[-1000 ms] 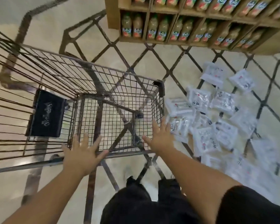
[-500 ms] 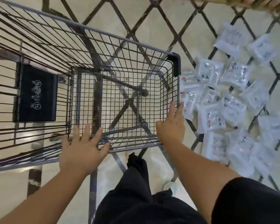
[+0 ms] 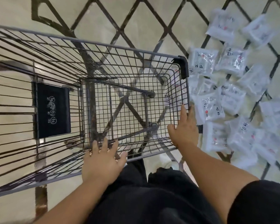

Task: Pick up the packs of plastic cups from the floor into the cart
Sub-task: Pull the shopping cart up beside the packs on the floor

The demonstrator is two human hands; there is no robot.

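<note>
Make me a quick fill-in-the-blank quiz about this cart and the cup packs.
1. The packs of plastic cups lie on the ____.
2. They lie to the person's ____ of the cart.
3. The cart's basket is ____.
4. The left hand and right hand both touch the ____.
Answers: floor; right; empty; cart.

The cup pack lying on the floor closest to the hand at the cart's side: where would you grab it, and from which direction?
Probably from above with the right hand, the closer one. The pack lies flat on the floor, so pinch the soft wrapper along its edge facing the cart; other packs crowd its remaining sides, and the fingers have little to hook beneath.
</note>
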